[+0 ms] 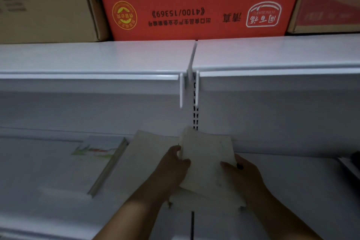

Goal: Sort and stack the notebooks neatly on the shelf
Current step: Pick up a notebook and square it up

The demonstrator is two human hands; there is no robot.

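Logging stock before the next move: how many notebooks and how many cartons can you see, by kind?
Notebooks: 3. One with a picture cover lying at left, one plain cream flat beside it, one cream in the grip of the left hand and right hand.
Cartons: 3. Red, brown at left, brown at right.
Total: 6.

Pretty dim, flat indoor light with a bluish-grey cast. The whole frame is soft and smeary; the red box (196, 2) print is legible but fuzzy. Wide-angle bending shows at the white shelf (93, 58) edges. Hands look dark, underexposed.
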